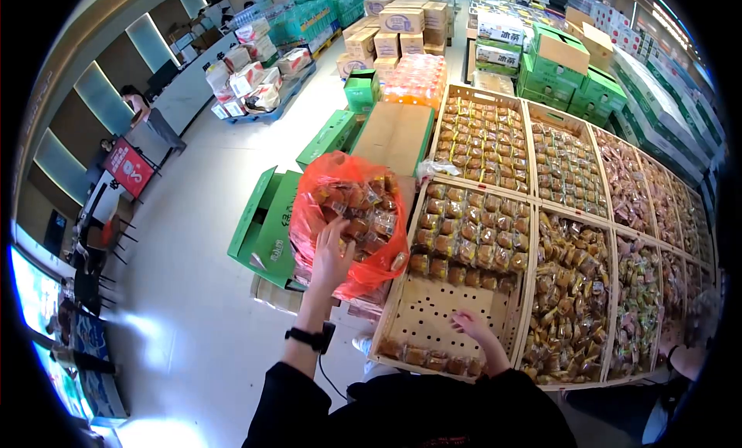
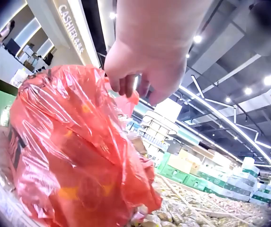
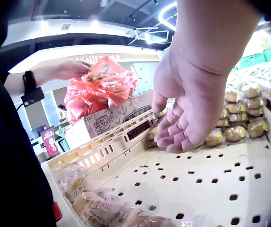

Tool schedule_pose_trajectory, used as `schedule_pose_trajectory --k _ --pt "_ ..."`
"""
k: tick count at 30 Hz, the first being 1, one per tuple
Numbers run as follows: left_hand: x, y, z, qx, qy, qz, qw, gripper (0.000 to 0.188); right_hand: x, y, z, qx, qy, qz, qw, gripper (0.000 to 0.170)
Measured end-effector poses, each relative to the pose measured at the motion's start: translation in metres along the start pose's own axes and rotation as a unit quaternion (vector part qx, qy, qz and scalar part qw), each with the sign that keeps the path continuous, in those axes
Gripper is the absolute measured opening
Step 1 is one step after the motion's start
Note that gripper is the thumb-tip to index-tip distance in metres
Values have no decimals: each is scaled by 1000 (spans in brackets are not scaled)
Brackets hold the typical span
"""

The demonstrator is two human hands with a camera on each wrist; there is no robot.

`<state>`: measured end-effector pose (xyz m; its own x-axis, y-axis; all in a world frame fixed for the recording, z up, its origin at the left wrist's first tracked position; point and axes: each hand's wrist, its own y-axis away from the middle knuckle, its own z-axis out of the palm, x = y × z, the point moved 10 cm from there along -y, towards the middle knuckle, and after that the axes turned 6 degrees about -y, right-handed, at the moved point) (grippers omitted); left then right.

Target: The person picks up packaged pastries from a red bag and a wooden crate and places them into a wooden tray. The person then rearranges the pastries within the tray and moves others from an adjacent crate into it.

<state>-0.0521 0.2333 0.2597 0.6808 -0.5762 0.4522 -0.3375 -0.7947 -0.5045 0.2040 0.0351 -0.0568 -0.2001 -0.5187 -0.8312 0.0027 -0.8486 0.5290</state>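
A red plastic bag filled with wrapped cakes stands left of the crates, its top spread wide. My left hand is at the near side of the bag's mouth, fingers extended over the cakes. From the left wrist view, the left hand hangs above the red bag with fingers pointing down. Over the bare perforated floor of a plastic crate is my right hand. In the right wrist view its fingers curl loosely, with nothing in them.
Rows of wrapped cakes fill the crate's far part, and a short row lies along its near edge. More crates of loose wrapped snacks adjoin on the right. Green cartons stand left of the bag. Another person's arm shows at far right.
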Motion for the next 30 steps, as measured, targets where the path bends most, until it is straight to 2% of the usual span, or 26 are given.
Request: schedule_pose_trajectory --k 2,3,6,8,10,12,14,16,18,19,21,22,24,25,28,29,30 --pt "-32 -16 14 15 -68 -28 997 47 0 16 -15 15 -26 -4 1000 21" --pt "-41 -21 20 25 -76 -22 997 47 -4 22 -21 24 -39 -10 999 20" --pt "-64 -35 45 -3 -144 -39 989 69 -16 35 -29 48 -37 -26 998 19" --pt "-70 -46 53 -6 -218 -53 974 73 -17 37 -26 23 -30 -46 998 19" --pt "-64 -53 44 2 -223 -83 971 68 -29 49 -22 8 -19 -49 999 19" --pt "-79 -55 52 -90 -197 -163 963 60 -36 58 -16 6 3 -41 999 20" --pt "-89 -54 56 -76 -189 -126 971 55 -39 65 -15 11 1 -46 999 21" --pt "-76 -50 52 -61 -180 -87 978 51 -41 69 -16 16 0 -53 998 21" --pt "-70 -37 29 32 -31 -119 992 47 -44 71 -13 1 -13 -58 998 20" --pt "-61 -30 26 32 -30 -119 992 47 -45 70 -14 2 -13 -59 998 20" --pt "-40 -10 18 81 95 -133 983 38 -55 69 -9 -22 -10 -94 995 22" --pt "-26 -1 18 77 95 -136 983 38 -56 67 -8 -21 -10 -89 996 22" --pt "4 15 38 9 266 -149 952 31 -78 65 5 -31 23 -122 992 23" --pt "3 28 60 -16 341 -180 922 27 -91 66 14 -32 37 -133 990 24" --pt "34 57 75 -76 294 -188 934 27 -126 69 44 -58 130 -184 973 28" --pt "51 65 82 -68 406 -211 887 28 -140 75 57 -64 68 -186 978 31" --pt "67 66 76 -52 354 -147 922 27 -146 74 63 -75 28 -196 977 32"
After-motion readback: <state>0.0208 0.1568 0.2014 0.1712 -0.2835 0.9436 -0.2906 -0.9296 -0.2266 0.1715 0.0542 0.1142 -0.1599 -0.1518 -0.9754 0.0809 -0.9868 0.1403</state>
